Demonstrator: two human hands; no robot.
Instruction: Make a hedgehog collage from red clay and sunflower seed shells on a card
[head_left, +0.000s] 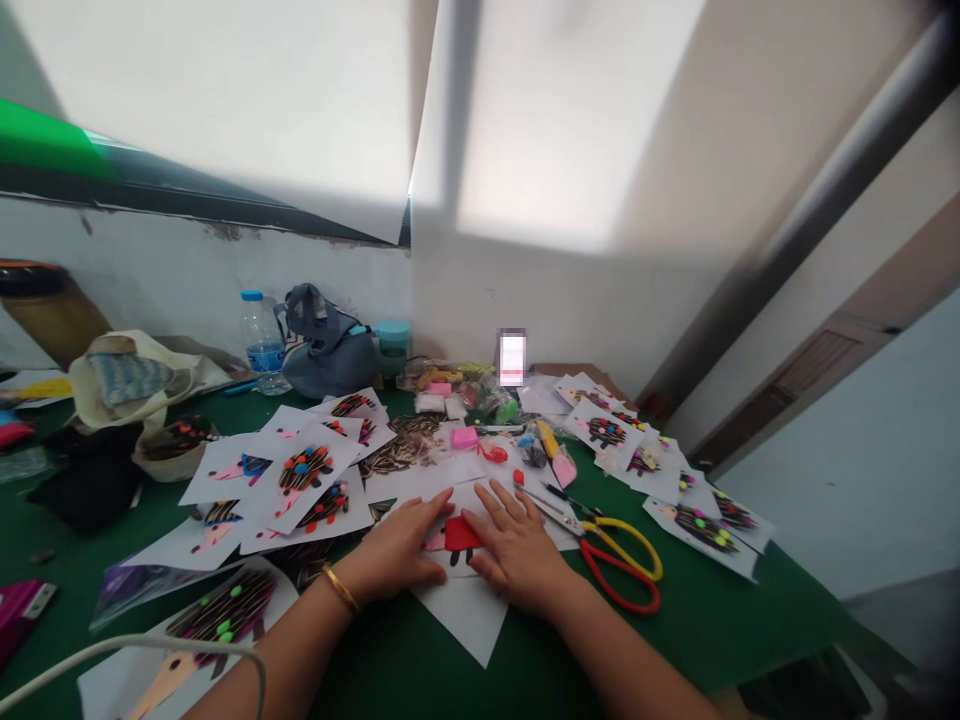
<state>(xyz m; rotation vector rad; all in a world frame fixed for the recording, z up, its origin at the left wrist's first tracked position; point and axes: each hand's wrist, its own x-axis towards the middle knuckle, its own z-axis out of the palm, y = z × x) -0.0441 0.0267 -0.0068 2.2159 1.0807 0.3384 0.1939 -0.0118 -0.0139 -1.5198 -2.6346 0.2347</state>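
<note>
On a white paper sheet (474, 620) in front of me lies a flat red clay patch (456, 534), with a pink piece at its left and dark stubby shapes below it. My left hand (401, 545), with a gold bangle at the wrist, rests at the left of the patch, fingers stretched out. From the other side my right hand (517, 545) lies flat, its fingers spread and covering the patch's right edge. Neither hand shows anything gripped. Red- and yellow-handled scissors (622, 565) lie right of my right hand, beside a black pen (568, 497).
Finished-looking hedgehog pictures (304, 470) pile up on the left, and more hedgehog pictures (697, 525) lie at the right. Striped seeds (401, 448), a pink clay block (464, 437) and a lit phone (512, 358) sit behind. A bottle (262, 350) and blue bag (326, 350) stand by the wall.
</note>
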